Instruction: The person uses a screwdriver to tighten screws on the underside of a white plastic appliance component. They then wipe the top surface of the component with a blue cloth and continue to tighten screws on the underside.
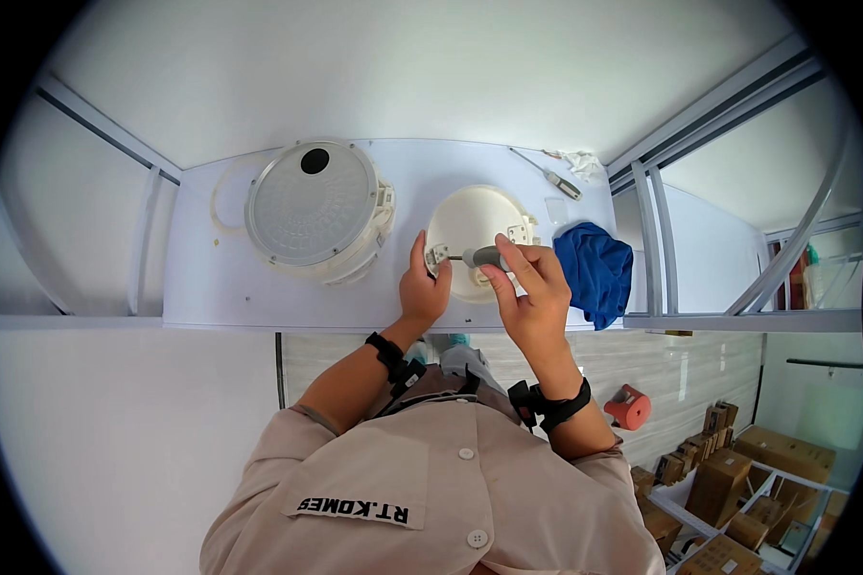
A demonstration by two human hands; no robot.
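Note:
A round cream plastic lid (465, 213) lies near the front of the white table. My left hand (424, 285) grips its left edge, thumb and fingers closed around the rim beside a small metal hinge bracket (436, 256). In my right hand (535, 283) is a screwdriver (489, 257) with a grey handle, held between thumb and fingers. Its shaft points left, with the tip at or close to the bracket; whether it sits in a screw is too small to tell. A second bracket (518, 233) shows on the lid's right side.
Left of the lid stands a round cream appliance body (314, 206) with a grey disc on top. Behind and right lie another screwdriver (551, 176), a crumpled white wrapper (582, 165) and a blue cloth (594, 273). Metal frame posts (650, 240) border the table; cardboard boxes (719, 484) fill a lower-right rack.

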